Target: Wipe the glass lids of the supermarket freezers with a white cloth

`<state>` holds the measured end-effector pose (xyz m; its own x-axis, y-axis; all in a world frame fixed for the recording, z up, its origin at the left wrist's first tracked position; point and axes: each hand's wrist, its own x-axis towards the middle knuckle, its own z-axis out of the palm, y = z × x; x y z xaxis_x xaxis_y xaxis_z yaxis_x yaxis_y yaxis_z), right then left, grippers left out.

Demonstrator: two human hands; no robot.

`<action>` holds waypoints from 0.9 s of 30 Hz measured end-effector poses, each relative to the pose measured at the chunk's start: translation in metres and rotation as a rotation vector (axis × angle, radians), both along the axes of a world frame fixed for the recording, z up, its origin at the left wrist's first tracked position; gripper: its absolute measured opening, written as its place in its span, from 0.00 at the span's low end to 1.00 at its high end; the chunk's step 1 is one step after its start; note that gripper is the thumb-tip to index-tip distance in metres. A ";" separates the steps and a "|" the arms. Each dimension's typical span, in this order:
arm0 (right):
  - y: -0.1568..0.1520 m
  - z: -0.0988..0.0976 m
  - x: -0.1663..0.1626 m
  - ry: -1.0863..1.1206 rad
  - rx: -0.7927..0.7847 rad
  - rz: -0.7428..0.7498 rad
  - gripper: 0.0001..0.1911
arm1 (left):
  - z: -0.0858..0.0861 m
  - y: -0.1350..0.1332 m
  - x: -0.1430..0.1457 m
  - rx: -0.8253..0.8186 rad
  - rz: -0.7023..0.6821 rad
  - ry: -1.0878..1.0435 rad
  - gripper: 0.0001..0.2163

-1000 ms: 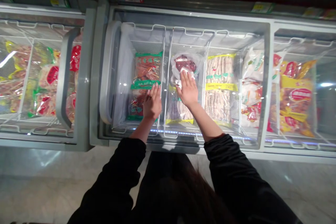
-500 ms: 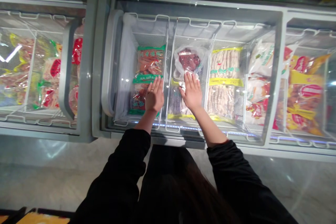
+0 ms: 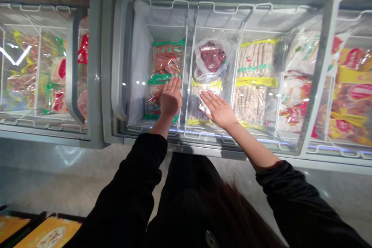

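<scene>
The right hand (image 3: 220,109), three o'clock from the left hand (image 3: 171,100), apparently wipes the clear flat lid (image 3: 190,62) with white wadded tissue (image 3: 204,107); both hold fingers together. Continuing needs even pressure.

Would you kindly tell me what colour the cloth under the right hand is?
The cloth is white; it shows best in the head view.

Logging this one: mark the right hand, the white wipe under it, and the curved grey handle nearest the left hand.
Right hand (image 3: 222,112): head view, on the back of the hand.
White wipe (image 3: 204,106): head view, on the part left uncovered.
Grey handle (image 3: 117,60): head view, midway along its bar.
</scene>
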<state>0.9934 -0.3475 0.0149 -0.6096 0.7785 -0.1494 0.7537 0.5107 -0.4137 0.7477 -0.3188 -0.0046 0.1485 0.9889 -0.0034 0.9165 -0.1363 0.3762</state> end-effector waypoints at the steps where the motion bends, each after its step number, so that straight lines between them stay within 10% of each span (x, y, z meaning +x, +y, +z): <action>1: 0.003 -0.001 -0.005 -0.006 0.015 -0.079 0.39 | 0.000 0.000 0.000 0.003 0.000 0.001 0.27; 5: -0.007 -0.004 -0.047 -0.022 0.062 -0.304 0.38 | -0.002 -0.001 0.000 0.039 0.000 0.027 0.26; 8: -0.032 -0.004 -0.065 0.003 0.032 -0.128 0.37 | -0.005 0.000 -0.001 0.060 0.011 0.045 0.25; 14: -0.074 0.000 -0.013 0.020 -0.039 0.150 0.43 | -0.011 0.004 -0.002 0.039 0.019 0.044 0.28; 18: -0.070 -0.003 0.006 0.002 0.005 0.019 0.43 | -0.011 0.004 -0.002 0.027 0.019 0.033 0.28; 22: -0.069 -0.013 -0.040 0.023 0.113 -0.272 0.39 | -0.009 0.003 -0.002 0.076 0.007 0.031 0.25; 27: -0.102 -0.016 -0.079 0.041 0.061 -0.053 0.34 | -0.011 -0.002 -0.005 0.089 0.021 0.029 0.23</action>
<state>0.9140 -0.4495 -0.0008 -0.5722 0.8165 -0.0770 0.7632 0.4959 -0.4142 0.7430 -0.3209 -0.0155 0.1292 0.9883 0.0807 0.9297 -0.1490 0.3368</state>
